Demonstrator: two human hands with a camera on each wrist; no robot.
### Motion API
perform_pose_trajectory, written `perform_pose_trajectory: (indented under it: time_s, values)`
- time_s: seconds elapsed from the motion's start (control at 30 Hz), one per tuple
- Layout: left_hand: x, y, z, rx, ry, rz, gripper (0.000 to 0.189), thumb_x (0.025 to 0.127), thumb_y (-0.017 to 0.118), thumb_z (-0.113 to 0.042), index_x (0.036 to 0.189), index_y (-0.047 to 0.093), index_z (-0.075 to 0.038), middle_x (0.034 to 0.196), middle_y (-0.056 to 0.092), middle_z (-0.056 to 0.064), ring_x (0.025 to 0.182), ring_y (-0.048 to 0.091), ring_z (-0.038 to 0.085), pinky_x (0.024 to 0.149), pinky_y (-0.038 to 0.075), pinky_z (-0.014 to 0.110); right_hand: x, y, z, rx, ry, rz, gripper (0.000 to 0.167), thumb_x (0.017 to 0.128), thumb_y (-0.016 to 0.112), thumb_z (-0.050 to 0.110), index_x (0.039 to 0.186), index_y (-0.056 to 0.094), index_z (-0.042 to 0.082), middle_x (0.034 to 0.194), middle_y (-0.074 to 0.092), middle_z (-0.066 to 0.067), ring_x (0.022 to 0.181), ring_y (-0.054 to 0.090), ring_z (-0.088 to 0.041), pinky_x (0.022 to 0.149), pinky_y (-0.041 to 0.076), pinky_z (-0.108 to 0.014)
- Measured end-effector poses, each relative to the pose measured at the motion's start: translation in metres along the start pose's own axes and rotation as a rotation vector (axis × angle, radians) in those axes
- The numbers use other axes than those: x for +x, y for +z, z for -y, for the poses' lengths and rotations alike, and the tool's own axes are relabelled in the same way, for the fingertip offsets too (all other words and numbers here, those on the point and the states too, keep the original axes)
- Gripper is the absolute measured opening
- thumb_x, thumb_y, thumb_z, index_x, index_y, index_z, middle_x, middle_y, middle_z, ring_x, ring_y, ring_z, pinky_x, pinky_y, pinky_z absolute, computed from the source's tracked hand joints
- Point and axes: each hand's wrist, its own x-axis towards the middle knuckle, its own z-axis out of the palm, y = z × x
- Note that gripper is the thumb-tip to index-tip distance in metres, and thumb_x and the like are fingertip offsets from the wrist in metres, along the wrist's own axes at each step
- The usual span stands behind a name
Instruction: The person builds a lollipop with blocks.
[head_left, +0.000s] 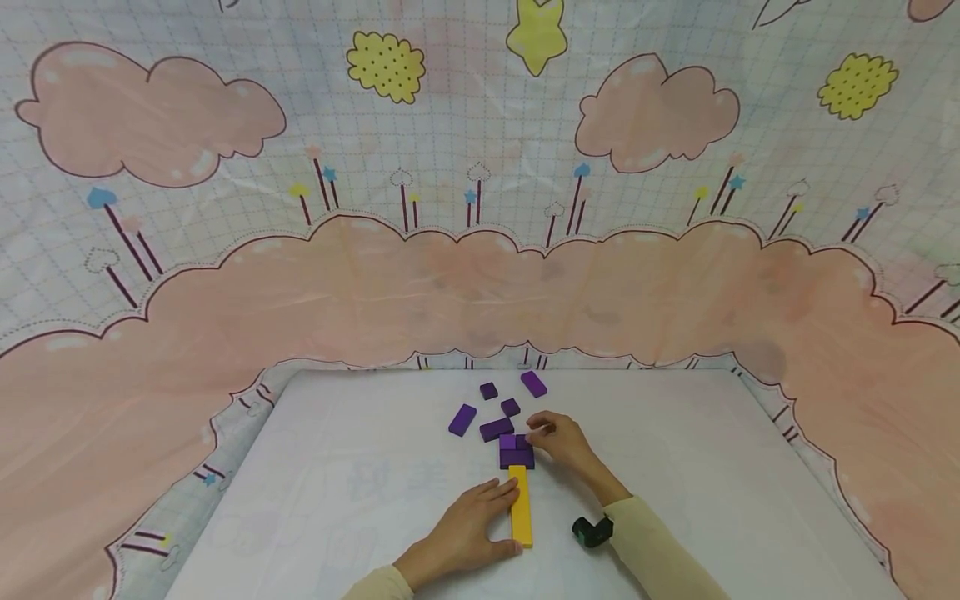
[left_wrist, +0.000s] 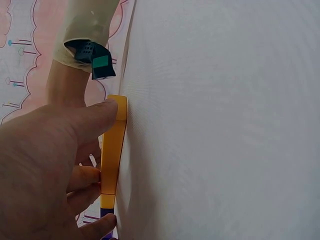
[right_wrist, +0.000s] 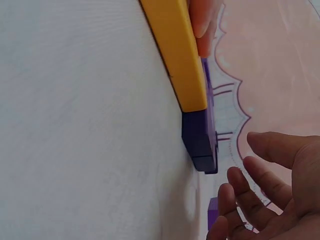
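Note:
A yellow strip (head_left: 521, 508) lies lengthwise on the white surface, with seams across it in the left wrist view. My left hand (head_left: 468, 523) rests along its left side, thumb at the near end and fingertips near the far end. Beyond that end, purple blocks form a squarish cluster: a bar (head_left: 517, 459) with a lighter square block (head_left: 507, 442) and a darker block (head_left: 521, 442) behind it. My right hand (head_left: 562, 442) is just right of the cluster, fingers loosely bent. The right wrist view shows the right hand's thumb and fingers (right_wrist: 245, 192) apart, holding nothing.
Several loose purple blocks lie beyond the cluster, among them a long one (head_left: 462, 420), another (head_left: 497, 429) close to it and a small square (head_left: 489, 391). A black device (head_left: 592, 532) sits at the right sleeve. Patterned cloth (head_left: 525, 292) surrounds the white table (head_left: 337, 467).

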Motion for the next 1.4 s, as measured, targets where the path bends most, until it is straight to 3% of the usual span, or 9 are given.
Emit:
perform_pose_trajectory:
  time_s: [0.53,0.97,1.4]
  values:
    - [0.002,0.002,0.0,0.003,-0.025,0.019,0.075,0.084,0.066,-0.059,0.145,0.05,-0.019,0.155,0.042,-0.007,0.143,0.041,0.024,0.117,0.036,0.047,0.009,0.01,0.013,0.04,-0.034,0.027,0.027,0.084,0.076,0.018,0.109,0.07,0.008,0.108,0.072,-0.009,0.095,0.066,-0.021,0.081,0.06,-0.035]
    - [0.001,0.001,0.001,-0.007,-0.016,0.033,0.075,0.086,0.064,-0.06,0.146,0.048,-0.019,0.156,0.04,-0.007,0.144,0.04,0.025,0.118,0.035,0.047,0.021,0.022,0.019,-0.013,0.039,0.067,0.034,0.083,0.078,0.025,0.111,0.068,0.01,0.108,0.07,-0.008,0.095,0.063,-0.02,0.088,0.058,-0.038]
    - [0.001,0.002,0.0,-0.017,-0.018,0.021,0.074,0.085,0.066,-0.058,0.145,0.05,-0.018,0.156,0.04,-0.006,0.143,0.04,0.025,0.118,0.035,0.048,0.028,0.029,0.031,-0.044,-0.019,0.101,0.036,0.082,0.078,0.022,0.113,0.069,0.006,0.109,0.071,-0.009,0.096,0.063,-0.022,0.094,0.055,-0.042]
